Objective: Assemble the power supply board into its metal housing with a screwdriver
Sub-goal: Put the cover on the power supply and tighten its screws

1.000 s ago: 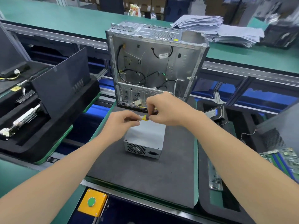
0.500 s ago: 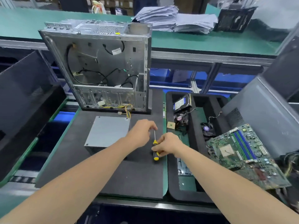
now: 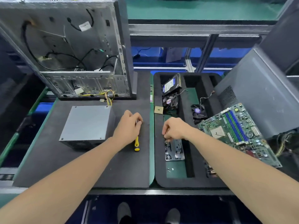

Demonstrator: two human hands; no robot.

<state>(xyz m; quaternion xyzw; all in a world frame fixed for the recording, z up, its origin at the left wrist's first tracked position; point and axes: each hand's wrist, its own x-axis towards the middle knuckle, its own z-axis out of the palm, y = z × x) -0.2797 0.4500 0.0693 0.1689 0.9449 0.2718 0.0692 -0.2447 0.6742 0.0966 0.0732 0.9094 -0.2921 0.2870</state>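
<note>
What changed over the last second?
Right hand let go of the screwdriver and moved right into the tray, fingers down at the small parts. Left hand alone now holds the screwdriver, over the mat. Power supply and case stayed put.

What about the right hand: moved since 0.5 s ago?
Yes. The right hand left the screwdriver on the foam mat and crossed rightward to the black tray, above its metal plate.

Computer assembly workshop: green bench [image 3: 194, 8], foam tray [image 3: 159, 160], motherboard [image 3: 234, 135], metal housing [image 3: 64, 46].
</note>
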